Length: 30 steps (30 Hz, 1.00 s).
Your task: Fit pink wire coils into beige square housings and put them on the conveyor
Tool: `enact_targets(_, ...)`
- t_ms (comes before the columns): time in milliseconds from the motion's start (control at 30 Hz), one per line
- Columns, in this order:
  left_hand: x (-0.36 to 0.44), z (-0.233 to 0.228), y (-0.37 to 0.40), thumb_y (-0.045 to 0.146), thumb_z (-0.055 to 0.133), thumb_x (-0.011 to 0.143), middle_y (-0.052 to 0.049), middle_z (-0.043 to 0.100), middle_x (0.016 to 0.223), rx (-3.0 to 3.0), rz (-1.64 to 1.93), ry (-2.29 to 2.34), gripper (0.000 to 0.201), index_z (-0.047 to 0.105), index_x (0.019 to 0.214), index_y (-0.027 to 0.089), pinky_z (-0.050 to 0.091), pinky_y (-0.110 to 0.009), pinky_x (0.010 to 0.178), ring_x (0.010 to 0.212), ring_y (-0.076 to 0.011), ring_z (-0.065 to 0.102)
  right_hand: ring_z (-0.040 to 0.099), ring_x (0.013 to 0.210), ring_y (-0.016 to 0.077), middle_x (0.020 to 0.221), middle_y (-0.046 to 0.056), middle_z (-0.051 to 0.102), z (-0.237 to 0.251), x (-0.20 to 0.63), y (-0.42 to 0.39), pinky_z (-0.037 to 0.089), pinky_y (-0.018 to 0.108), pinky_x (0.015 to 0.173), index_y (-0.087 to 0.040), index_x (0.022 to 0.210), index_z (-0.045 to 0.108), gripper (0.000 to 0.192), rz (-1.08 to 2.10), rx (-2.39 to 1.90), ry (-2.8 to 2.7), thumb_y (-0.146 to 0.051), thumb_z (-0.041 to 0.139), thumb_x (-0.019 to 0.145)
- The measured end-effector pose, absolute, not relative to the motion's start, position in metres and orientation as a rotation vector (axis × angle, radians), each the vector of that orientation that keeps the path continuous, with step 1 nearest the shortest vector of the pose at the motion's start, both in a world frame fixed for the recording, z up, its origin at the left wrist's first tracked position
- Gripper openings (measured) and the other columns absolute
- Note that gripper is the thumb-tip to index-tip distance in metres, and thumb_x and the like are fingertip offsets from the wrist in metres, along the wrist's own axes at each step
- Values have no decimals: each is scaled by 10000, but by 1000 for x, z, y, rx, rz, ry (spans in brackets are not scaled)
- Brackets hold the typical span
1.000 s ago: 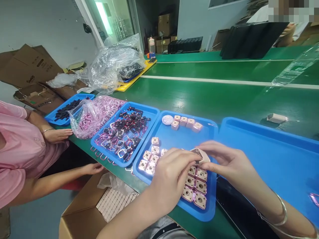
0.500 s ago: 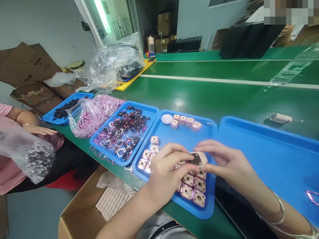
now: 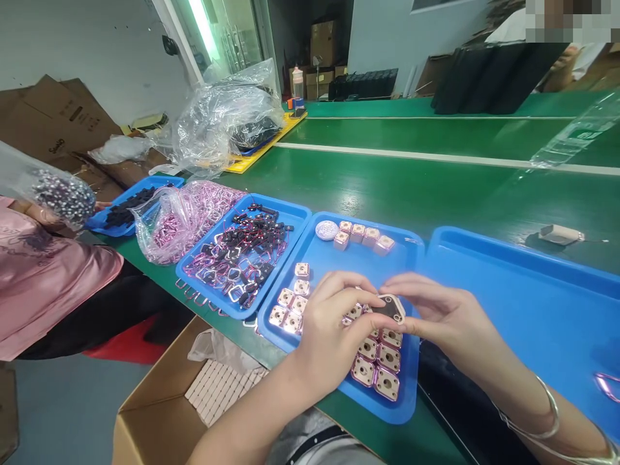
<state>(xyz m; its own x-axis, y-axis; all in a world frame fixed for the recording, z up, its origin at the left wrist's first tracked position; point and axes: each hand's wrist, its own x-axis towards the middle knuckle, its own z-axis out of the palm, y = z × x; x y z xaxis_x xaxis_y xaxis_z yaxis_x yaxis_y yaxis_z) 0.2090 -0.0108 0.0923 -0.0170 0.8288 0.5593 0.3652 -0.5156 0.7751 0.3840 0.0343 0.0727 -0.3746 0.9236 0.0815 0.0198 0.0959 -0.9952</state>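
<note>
The left hand (image 3: 334, 316) and right hand (image 3: 438, 313) shared one block (image 3: 391, 309), fingers narrowed on its opposite sides, its dark face showing. It was above the middle tray (image 3: 363, 266), towards the right rim, over near blocks (image 3: 387, 384) packed close to the near right corner. A strip of blue floor ran between these and the far blocks (image 3: 357, 231) by the far rim. The left tray (image 3: 223, 303), heaped with black parts (image 3: 259, 236), and right tray (image 3: 508, 290) flanked it closely. Beyond the rims stretched the green bench (image 3: 411, 187).
</note>
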Motion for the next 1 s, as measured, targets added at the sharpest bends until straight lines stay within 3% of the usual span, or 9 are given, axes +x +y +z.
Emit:
enact_targets(200,214,82,-9,134,764,715,-20,634,849,1615,1601,1196,82,702,749,176,512,-271,760,794,-134,620,662,905,231,933,34,710,73,383,32,557,316,809,-333,859,783,233,1298,-947,-1554,-320,847,636)
enact_targets(400,218,72,-5,186,796,680,-22,614,819,1245,1505,1140,74,722,680,180,505,-231,660,752,-123,617,671,841,222,899,29,725,77,384,32,562,314,737,-328,868,776,157,1019,-926,-1757,-348,791,713)
enact_targets(667,212,69,-2,127,786,665,-40,653,849,1183,1456,1134,98,762,726,200,495,-229,724,809,-146,618,655,847,201,938,20,691,74,382,28,545,301,744,-319,1005,741,258,905,-906,-1861,-257,764,755)
enact_targets(767,214,59,2,236,828,633,-56,685,835,813,1413,988,128,753,718,173,489,-219,677,791,-156,634,653,898,216,995,34,686,74,378,21,541,321,780,-290,1109,691,395,893,-931,-1809,-283,790,727)
enact_targets(867,220,50,1,393,823,635,-43,692,739,629,1342,914,272,735,760,168,488,-223,611,638,-130,621,651,948,235,1071,57,683,77,375,14,535,341,817,-256,1184,627,545,891,-952,-1775,-317,824,680)
enact_targets(1000,224,47,-5,399,839,615,-27,677,687,493,1244,858,329,720,792,148,505,-221,654,624,-116,614,649,948,219,1033,68,674,84,372,9,532,306,802,-209,1094,639,418,841,-907,-1845,-201,799,708)
